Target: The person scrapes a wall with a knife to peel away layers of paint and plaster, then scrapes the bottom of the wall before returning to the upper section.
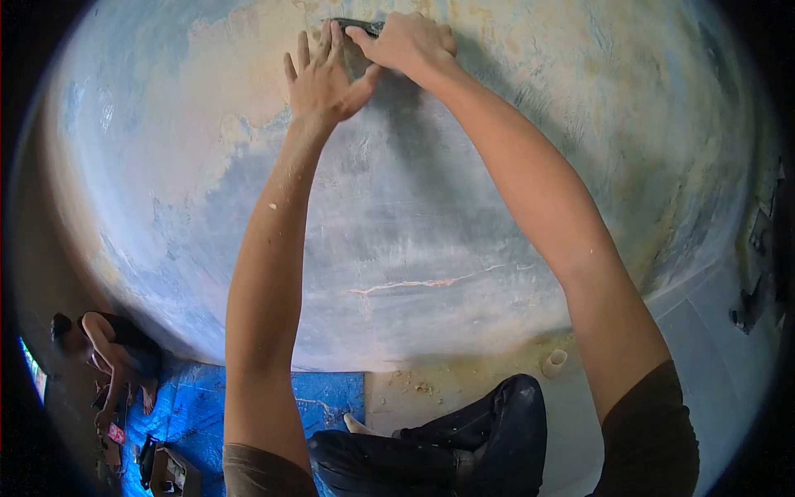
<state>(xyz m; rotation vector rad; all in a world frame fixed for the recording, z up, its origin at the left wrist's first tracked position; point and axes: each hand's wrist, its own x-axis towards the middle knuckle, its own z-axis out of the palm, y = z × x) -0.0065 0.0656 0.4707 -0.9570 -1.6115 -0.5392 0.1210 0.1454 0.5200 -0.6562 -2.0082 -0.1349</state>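
Note:
A painted wall (397, 224), mottled in blue-grey, cream and yellow, fills the view in front of me. My right hand (408, 43) is closed around a dark, flat hand tool (364, 26) at the top of the view; its exact kind is hard to make out. The tool lies against the wall, pointing left. Beside it, my left hand (325, 87) rests flat on the surface with fingers spread, the index fingertip at the tool's left end. Lower down, a pale jagged crack (422, 284) runs across the paint.
A blue tarp (195, 398) covers the floor at lower left. Another person (116, 348) crouches there near an open box (175, 472). Crumbs of debris (424, 386) and a small pale cup (554, 362) are by the wall's foot. My bent legs (447, 447) are below.

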